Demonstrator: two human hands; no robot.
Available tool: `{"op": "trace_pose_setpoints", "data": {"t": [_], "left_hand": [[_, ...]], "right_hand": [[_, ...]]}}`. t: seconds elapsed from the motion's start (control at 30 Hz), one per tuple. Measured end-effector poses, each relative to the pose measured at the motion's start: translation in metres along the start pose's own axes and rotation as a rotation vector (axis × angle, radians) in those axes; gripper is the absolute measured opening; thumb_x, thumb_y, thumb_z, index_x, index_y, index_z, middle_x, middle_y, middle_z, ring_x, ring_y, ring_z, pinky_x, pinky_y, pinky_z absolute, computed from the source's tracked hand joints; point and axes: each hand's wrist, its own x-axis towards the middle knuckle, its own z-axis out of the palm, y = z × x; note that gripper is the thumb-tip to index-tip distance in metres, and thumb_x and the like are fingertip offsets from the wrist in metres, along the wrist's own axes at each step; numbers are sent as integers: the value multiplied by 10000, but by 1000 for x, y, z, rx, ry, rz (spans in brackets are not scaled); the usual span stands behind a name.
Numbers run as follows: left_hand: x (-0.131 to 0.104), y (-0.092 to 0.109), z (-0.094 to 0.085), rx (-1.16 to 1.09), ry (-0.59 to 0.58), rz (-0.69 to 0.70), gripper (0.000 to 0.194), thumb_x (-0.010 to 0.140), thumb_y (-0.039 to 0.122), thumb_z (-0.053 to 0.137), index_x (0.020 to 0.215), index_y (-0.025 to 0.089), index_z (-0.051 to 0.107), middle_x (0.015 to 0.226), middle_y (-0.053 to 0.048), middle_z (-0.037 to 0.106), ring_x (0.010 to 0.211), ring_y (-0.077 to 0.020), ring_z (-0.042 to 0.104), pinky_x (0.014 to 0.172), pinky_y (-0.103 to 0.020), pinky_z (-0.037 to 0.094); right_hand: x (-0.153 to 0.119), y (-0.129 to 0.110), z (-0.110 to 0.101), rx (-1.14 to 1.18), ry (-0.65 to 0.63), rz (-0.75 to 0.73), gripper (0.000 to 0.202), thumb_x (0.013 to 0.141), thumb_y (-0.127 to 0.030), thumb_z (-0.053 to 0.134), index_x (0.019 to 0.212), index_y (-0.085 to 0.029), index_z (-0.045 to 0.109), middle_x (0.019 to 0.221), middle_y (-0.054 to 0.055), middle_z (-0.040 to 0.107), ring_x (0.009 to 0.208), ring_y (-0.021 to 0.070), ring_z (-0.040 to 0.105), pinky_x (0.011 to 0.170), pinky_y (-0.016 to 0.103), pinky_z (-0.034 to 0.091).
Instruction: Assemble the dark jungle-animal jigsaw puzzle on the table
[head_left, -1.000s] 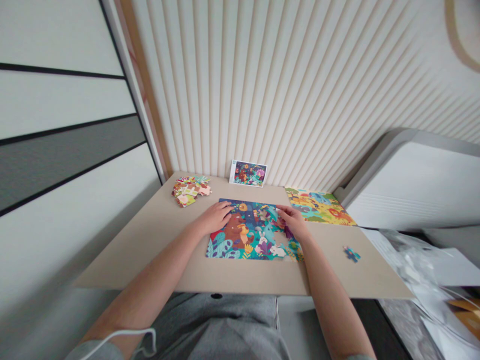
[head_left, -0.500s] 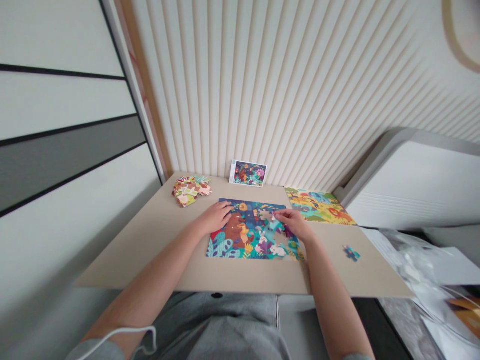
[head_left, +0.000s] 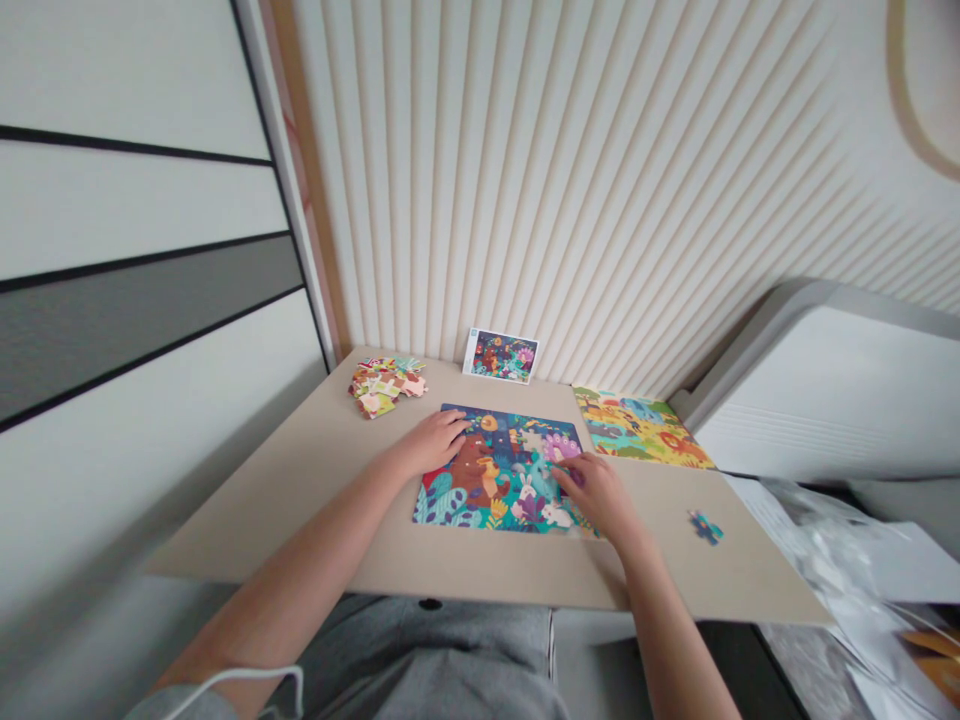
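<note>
A colourful jigsaw puzzle [head_left: 480, 490] with a brown bear, a fox and white rabbits lies on the table before me, mostly assembled, with a beige gap in its upper right part. My left hand [head_left: 435, 441] rests flat on the puzzle's left edge, fingers spread and holding nothing. Over the right part, my right hand [head_left: 594, 487] has thumb and fingers pinched together on a turquoise puzzle piece [head_left: 550, 468], low against the puzzle. The fingers partly hide that piece. A small cluster of loose puzzle pieces [head_left: 706, 527] lies apart to the right.
A picture card [head_left: 500, 356] leans on the ribbed wall behind. A heap of other pieces [head_left: 384, 384] sits at the table's back left. A finished yellow animal puzzle [head_left: 645, 427] lies at the back right. Clear plastic wrapping [head_left: 825, 545] is beyond the table's right edge.
My right hand has moved down and nearer to me over the puzzle with the piece. A pink, flower-like part of the puzzle now shows above it. My left hand stays on the left edge.
</note>
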Motion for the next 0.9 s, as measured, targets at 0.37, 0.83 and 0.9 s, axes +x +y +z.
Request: {"op": "trace_pose_setpoints", "data": {"t": [0.37, 0.83, 0.9], "left_hand": [[1, 2, 0, 55, -7, 11, 362, 1010, 275, 443, 1299, 183, 640, 1365, -132, 586, 1271, -253, 539, 1108, -409, 419], [1, 1, 0, 13, 3, 3, 355, 999, 273, 466, 1294, 199, 649, 1364, -137, 588, 1273, -268, 540, 1106, -427, 420], [1, 2, 0, 8, 6, 4, 358, 1002, 274, 458, 1296, 201, 649, 1363, -136, 589, 1271, -268, 541, 1106, -428, 420]], "right_hand": [[-38, -19, 4, -111, -70, -3, 260, 927, -319, 591, 1147, -281, 723, 1313, 86, 639, 1200, 286, 586, 1010, 443, 422], [-43, -6, -7, -84, -98, -174, 344, 987, -252, 495, 1249, -318, 707, 1315, 82, 662, 1206, 263, 605, 1047, 468, 443], [-44, -2, -8, -80, -105, -191, 358, 983, -240, 496, 1257, -329, 709, 1332, 79, 657, 1217, 266, 604, 1048, 474, 452]]}}
